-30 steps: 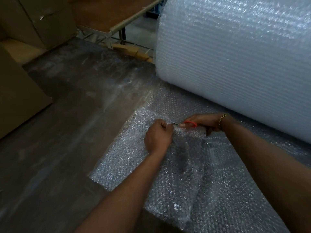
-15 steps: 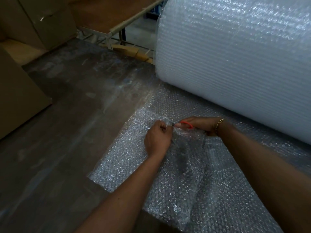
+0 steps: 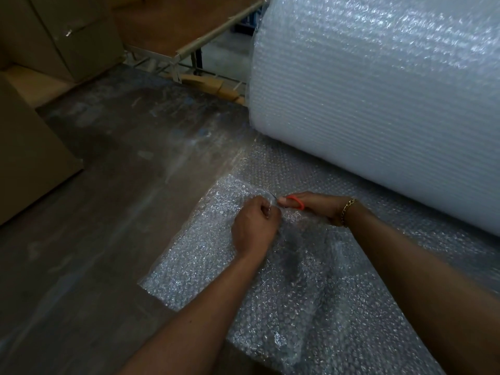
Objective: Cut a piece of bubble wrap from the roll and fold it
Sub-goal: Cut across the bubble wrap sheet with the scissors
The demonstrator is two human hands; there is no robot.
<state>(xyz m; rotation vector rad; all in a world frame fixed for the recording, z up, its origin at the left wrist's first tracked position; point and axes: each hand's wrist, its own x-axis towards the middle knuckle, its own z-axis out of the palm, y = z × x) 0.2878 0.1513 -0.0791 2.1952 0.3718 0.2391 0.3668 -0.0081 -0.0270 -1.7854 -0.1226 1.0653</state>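
A large white roll of bubble wrap (image 3: 378,104) lies on its side at two o'clock in the head view. A clear, bubbled sheet of wrap (image 3: 205,266) runs out from under it across the dark, scuffed floor (image 3: 108,212) toward five o'clock, with its near part doubled over in loose layers. Just below the centre, the left hand (image 3: 254,228) is balled up, its fingers curled and pinching a bunched edge of the sheet. At three o'clock from it, nearly touching, the right hand (image 3: 316,208) grips a pair of small scissors with an orange-red plastic handle (image 3: 295,203). The thin metal blades point at nine o'clock into the wrap beside the left fingers; whether the blades are apart cannot be told. A gold chain bracelet (image 3: 347,209) sits on the right wrist. Brown cardboard boxes (image 3: 32,163) stand at nine and eleven o'clock, and a metal-framed rack (image 3: 189,47) stands at twelve.
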